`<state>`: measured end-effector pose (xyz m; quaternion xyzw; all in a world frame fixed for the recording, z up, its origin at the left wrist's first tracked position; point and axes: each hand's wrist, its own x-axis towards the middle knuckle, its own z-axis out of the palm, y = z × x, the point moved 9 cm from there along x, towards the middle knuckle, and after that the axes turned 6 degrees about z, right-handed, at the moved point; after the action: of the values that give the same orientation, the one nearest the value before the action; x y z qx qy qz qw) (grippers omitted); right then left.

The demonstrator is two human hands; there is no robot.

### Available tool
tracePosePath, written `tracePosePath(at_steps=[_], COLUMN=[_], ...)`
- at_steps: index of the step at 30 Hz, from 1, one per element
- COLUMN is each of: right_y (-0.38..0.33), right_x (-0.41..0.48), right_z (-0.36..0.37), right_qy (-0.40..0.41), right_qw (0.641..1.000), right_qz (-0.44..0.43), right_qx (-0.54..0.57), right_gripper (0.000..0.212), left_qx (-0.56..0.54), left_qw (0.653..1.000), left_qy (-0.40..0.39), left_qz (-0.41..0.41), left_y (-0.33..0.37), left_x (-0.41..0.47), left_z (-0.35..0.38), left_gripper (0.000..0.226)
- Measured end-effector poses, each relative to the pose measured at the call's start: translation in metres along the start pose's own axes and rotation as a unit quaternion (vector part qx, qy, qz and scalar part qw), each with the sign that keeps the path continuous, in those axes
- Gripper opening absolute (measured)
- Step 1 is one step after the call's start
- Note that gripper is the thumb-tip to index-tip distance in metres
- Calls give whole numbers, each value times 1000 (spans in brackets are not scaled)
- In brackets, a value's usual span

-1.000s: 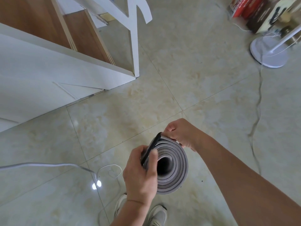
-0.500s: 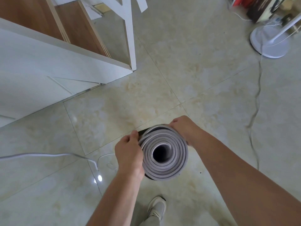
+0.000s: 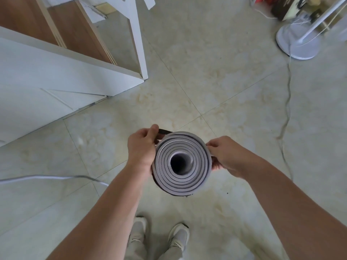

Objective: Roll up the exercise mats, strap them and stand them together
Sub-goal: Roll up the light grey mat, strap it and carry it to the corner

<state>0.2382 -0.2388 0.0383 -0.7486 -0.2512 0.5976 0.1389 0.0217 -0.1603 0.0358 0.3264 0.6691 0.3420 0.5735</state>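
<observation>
A grey rolled mat [image 3: 181, 177] stands on end in front of me, and I look straight down into its spiral and dark core. My left hand [image 3: 141, 148] is at the roll's left side and pinches a black strap [image 3: 164, 131] that runs round the top edge. My right hand [image 3: 224, 153] grips the roll's right side, fingers curled round its outer layer. The lower length of the mat is hidden below its top end.
White and wood furniture panels [image 3: 62, 72] lie on the tiled floor at the left. A white fan base [image 3: 297, 42] stands at the far right with a cable [image 3: 287, 102] trailing down the floor. Another white cable [image 3: 47, 178] crosses at the left. My shoes [image 3: 159, 235] are just below the roll.
The roll has turned more upright and moved right. My left hand slid from the roll's top face to its left side, still on the strap. My right hand shifted to the right side.
</observation>
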Motion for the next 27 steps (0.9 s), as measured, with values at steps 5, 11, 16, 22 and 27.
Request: tracePosePath(at_steps=[5, 11, 16, 22, 27], right_y=[19, 46, 43, 33, 18], right_x=[15, 47, 33, 19, 22], right_z=[3, 28, 30, 32, -12], right_qy=[100, 114, 54, 34, 175], right_qw=[989, 988, 957, 943, 959], right_qz=[-2, 61, 58, 29, -33], right_qx=[110, 87, 279, 329, 221], right_gripper=[23, 32, 20, 7, 17], left_qx=[201, 355, 305, 90, 103], left_qw=[972, 920, 949, 994, 974], left_qy=[-77, -134, -70, -60, -185], left_qz=[96, 99, 42, -16, 77], left_y=[-16, -59, -49, -61, -45], left_x=[22, 43, 70, 76, 79], left_z=[8, 17, 10, 28, 49], left_gripper=[23, 15, 26, 22, 26])
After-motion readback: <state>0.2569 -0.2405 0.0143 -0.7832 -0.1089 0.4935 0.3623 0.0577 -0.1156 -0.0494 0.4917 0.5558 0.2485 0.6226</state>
